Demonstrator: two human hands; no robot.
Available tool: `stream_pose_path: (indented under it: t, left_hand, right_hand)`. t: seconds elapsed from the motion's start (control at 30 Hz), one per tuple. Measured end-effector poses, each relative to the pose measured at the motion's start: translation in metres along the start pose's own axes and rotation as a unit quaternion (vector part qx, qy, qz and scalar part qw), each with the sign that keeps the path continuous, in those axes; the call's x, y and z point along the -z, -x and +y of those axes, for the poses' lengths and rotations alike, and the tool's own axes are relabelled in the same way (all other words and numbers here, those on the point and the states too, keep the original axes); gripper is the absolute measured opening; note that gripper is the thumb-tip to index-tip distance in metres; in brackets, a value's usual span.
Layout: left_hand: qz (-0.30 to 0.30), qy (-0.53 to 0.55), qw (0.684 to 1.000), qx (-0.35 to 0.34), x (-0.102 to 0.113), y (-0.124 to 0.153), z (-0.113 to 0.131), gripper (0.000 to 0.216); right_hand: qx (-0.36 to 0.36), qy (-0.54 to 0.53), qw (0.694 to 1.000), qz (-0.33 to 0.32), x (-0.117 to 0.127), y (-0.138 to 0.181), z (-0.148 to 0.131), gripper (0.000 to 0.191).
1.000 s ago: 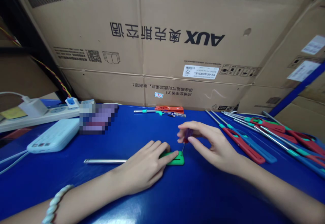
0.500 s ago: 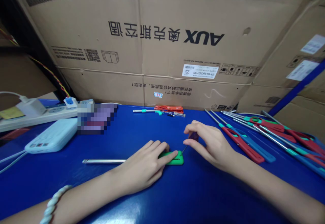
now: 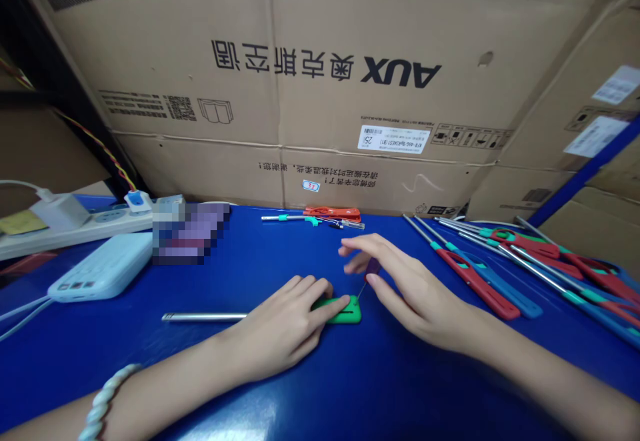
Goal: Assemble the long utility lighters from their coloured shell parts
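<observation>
My left hand [image 3: 285, 324] lies flat on a green-handled lighter [image 3: 345, 311], pressing its handle onto the blue table [image 3: 350, 387]. The lighter's long metal tube [image 3: 205, 317] sticks out to the left. My right hand [image 3: 400, 287] pinches a small screwdriver [image 3: 371, 269] with a dark red handle between thumb and fingers. Its thin shaft slants down onto the right end of the green handle.
A row of long lighters [image 3: 480, 281] with red, blue and green handles lies at the right. Another red one [image 3: 330, 215] lies at the back by the big cardboard box [image 3: 300, 94]. A white power bank [image 3: 100, 267] and a power strip [image 3: 75, 221] are at the left.
My right hand's fingers rolled along the screwdriver handle, curling in and then stretching out to the left. My left hand and the green lighter stayed put.
</observation>
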State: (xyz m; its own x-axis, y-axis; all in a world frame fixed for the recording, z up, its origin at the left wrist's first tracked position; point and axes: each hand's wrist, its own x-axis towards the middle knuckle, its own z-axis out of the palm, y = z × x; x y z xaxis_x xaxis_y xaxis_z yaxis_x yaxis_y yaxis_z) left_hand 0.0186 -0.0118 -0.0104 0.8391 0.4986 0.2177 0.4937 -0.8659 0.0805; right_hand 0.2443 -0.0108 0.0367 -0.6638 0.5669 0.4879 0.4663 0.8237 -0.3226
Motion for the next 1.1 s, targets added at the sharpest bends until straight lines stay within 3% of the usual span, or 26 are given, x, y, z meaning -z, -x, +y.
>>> stream_pose_path:
  t: [0.07,0.2,0.27,0.4,0.53,0.63,0.77,0.97,1.1]
  left_hand:
    - [0.008,-0.005,1.000,0.000,-0.001,0.000,0.000,0.050]
    - [-0.001,-0.003,1.000,0.002,-0.001,0.001,0.000,0.051]
    - [-0.009,0.002,1.000,0.003,-0.001,0.000,0.000,0.050]
    - [-0.008,0.003,1.000,0.004,-0.001,-0.001,0.000,0.052]
    - [-0.006,0.000,1.000,0.005,-0.001,0.000,0.000,0.053]
    - [-0.009,0.000,1.000,0.005,-0.001,0.000,0.000,0.052]
    - [-0.015,0.001,1.000,0.003,0.001,0.000,0.000,0.052]
    - [-0.009,-0.008,1.000,0.002,0.000,-0.001,0.001,0.052]
    - [-0.019,-0.014,1.000,0.002,0.000,-0.002,0.001,0.053]
  right_hand:
    - [0.009,-0.007,1.000,0.022,-0.002,0.002,0.000,0.031]
    - [0.061,0.115,0.989,0.075,-0.001,0.002,-0.002,0.023]
    - [0.047,0.110,0.992,0.046,0.005,0.000,-0.006,0.031]
    - [0.009,0.002,1.000,-0.025,0.010,-0.002,-0.009,0.041]
    - [0.050,0.073,0.996,0.032,0.003,-0.001,-0.001,0.015]
    - [0.050,0.085,0.995,0.026,0.005,-0.001,-0.001,0.016]
    - [-0.004,-0.010,0.999,-0.043,0.014,-0.003,-0.005,0.031]
    - [0.026,0.076,0.996,0.031,0.009,-0.002,-0.001,0.020]
    - [0.000,-0.001,1.000,-0.028,0.013,-0.003,-0.005,0.036]
